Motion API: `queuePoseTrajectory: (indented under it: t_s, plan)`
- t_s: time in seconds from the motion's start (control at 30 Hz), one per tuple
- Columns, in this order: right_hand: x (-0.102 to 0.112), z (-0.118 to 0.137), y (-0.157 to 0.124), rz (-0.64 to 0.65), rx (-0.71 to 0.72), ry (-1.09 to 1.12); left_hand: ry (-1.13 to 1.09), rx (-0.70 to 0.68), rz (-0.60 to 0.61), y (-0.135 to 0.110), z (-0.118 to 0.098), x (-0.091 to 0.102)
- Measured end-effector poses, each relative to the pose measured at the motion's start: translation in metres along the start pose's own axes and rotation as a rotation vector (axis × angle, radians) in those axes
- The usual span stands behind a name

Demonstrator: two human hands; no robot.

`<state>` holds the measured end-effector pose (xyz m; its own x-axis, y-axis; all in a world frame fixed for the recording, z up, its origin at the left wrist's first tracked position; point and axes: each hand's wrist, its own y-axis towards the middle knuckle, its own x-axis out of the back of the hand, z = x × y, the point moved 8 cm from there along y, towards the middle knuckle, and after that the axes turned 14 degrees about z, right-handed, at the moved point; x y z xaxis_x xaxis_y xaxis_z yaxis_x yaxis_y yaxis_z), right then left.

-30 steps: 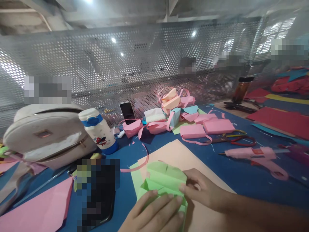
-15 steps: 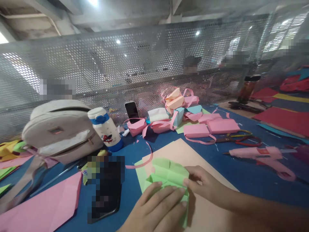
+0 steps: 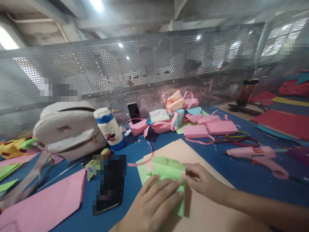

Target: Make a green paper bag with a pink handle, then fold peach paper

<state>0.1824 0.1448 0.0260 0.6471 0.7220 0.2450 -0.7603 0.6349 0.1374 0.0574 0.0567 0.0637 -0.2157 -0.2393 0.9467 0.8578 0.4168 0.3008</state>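
A light-green folded paper piece (image 3: pixel 166 164) with creased flaps stands on peach paper sheets in front of me. My left hand (image 3: pixel 156 203) lies over its near side, fingers extended across it and holding it; the palm hides part of the paper. On the right edge of the paper, my right hand (image 3: pixel 199 180) pinches between thumb and fingers. Under both hands lies the peach paper (image 3: pixel 210 196), with a green sheet (image 3: pixel 142 169) showing at its left edge. A curved pink paper strip (image 3: pixel 140 164) rests just beyond.
A black phone (image 3: pixel 111 190), white bottle (image 3: pixel 109 129) and white backpack (image 3: pixel 70 129) stand left. Small pink paper bags (image 3: pixel 196 131) sit at the back. Right are a pink glue gun (image 3: pixel 253 153) and red-handled pliers (image 3: pixel 246 141). A perforated metal partition (image 3: pixel 149 61) rises behind.
The camera view has shifted slightly. Both hands keep their hold on the green paper, which stays in about the same place on the peach sheets.
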Motion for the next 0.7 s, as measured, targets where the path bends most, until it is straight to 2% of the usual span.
queuePoseTrajectory:
  t_s: [0.1,0.23,0.33,0.47,0.7]
  plan:
    - [-0.001,0.002,0.001,0.012,0.015,0.009,-0.010,0.001,-0.004,-0.001,0.001,-0.004]
    - [0.001,-0.002,0.001,0.003,-0.013,-0.029,-0.023,0.034,-0.082,-0.003,0.003,-0.007]
    - [0.006,-0.005,0.000,-0.027,-0.027,-0.078,-0.036,0.064,-0.054,-0.004,0.006,-0.009]
    - [0.009,-0.008,-0.001,-0.037,-0.039,-0.131,-0.012,0.079,-0.048,-0.009,0.007,-0.001]
    - [0.011,-0.011,-0.003,-0.009,-0.051,-0.183,0.178,-0.084,0.011,-0.007,-0.009,0.005]
